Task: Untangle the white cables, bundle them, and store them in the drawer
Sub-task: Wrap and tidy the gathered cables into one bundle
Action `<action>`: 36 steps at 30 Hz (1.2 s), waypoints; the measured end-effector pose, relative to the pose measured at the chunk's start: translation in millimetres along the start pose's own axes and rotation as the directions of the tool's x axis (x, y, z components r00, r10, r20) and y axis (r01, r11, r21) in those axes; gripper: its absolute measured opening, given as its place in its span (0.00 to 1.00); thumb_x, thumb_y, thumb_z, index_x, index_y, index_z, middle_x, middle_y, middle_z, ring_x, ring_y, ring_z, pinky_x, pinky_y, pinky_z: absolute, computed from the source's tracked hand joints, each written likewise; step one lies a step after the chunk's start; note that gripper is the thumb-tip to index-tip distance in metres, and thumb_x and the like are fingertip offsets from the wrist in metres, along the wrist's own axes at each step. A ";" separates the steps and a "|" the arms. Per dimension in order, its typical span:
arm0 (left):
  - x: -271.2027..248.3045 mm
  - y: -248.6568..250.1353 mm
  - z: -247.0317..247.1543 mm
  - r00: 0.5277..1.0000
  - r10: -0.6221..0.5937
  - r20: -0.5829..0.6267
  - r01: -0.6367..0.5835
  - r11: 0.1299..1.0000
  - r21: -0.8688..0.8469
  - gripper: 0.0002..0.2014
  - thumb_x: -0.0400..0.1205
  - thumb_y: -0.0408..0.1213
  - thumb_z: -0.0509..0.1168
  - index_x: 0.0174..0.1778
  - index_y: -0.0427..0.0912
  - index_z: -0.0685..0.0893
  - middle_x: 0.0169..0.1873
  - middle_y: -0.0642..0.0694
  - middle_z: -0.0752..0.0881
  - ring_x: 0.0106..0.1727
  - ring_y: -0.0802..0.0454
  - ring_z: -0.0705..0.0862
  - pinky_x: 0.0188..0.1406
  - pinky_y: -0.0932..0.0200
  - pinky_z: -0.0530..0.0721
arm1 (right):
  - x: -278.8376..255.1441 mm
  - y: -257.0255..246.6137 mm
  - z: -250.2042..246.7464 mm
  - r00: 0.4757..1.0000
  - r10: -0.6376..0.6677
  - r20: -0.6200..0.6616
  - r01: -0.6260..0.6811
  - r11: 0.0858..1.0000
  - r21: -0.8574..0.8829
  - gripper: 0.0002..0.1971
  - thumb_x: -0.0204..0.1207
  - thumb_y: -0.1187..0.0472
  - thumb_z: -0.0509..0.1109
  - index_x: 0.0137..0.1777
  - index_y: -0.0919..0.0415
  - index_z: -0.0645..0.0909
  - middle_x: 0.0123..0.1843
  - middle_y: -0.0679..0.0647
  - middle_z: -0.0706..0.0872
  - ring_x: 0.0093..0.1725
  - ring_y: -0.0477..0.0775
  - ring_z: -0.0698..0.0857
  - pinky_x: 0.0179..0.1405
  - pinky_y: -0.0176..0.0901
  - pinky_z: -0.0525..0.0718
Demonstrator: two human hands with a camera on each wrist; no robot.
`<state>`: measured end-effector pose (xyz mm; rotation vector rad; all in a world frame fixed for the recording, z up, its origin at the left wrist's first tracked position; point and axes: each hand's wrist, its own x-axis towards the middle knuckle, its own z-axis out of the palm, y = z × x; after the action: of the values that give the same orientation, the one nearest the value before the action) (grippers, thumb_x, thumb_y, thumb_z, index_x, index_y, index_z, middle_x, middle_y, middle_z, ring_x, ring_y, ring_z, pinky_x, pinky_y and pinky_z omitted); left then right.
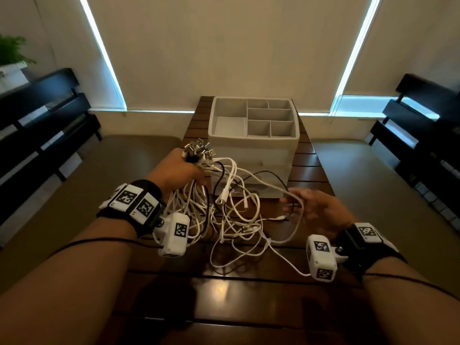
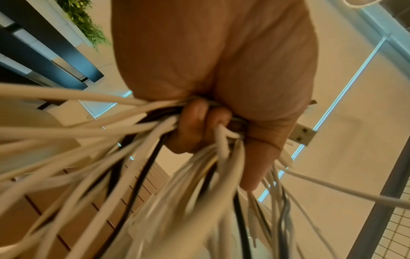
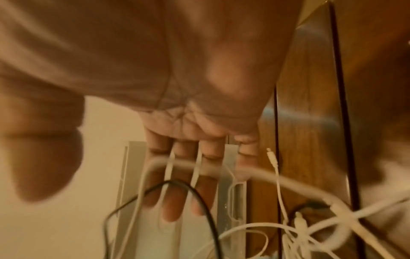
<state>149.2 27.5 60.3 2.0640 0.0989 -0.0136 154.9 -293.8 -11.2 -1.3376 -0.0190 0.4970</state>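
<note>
A tangle of white cables (image 1: 239, 220) with a black one among them hangs over the dark wooden table (image 1: 249, 307). My left hand (image 1: 179, 170) grips several cables near their plug ends (image 1: 196, 149), which stick up above the fist; the left wrist view shows fingers (image 2: 199, 126) curled round the cables (image 2: 111, 140). My right hand (image 1: 316, 207) is spread, fingers straight, with white cable loops (image 3: 199, 166) draped across the fingers (image 3: 175, 175). A grey organiser box with drawers (image 1: 252, 168) stands behind the tangle.
The box's top tray (image 1: 293, 135) has several empty compartments. Dark benches (image 1: 44, 120) stand at left and another (image 1: 423, 125) at right. A potted plant (image 1: 12, 53) is at far left. Blinds cover the window behind.
</note>
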 end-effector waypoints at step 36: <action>-2.6 -5.1 -9.3 0.999 -0.040 0.020 0.042 0.996 -0.075 0.13 0.63 0.16 0.72 0.42 0.29 0.86 0.44 0.26 0.88 0.47 0.24 0.87 0.47 0.32 0.87 | 32.9 -16.6 32.5 0.738 -0.246 -0.628 -0.311 0.703 -0.640 0.12 0.81 0.59 0.61 0.50 0.64 0.84 0.52 0.62 0.84 0.50 0.62 0.80 0.45 0.42 0.73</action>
<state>145.9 38.0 60.3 1.9860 0.1286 -0.0533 180.4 -254.4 3.5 -2.2582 0.4791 -0.0431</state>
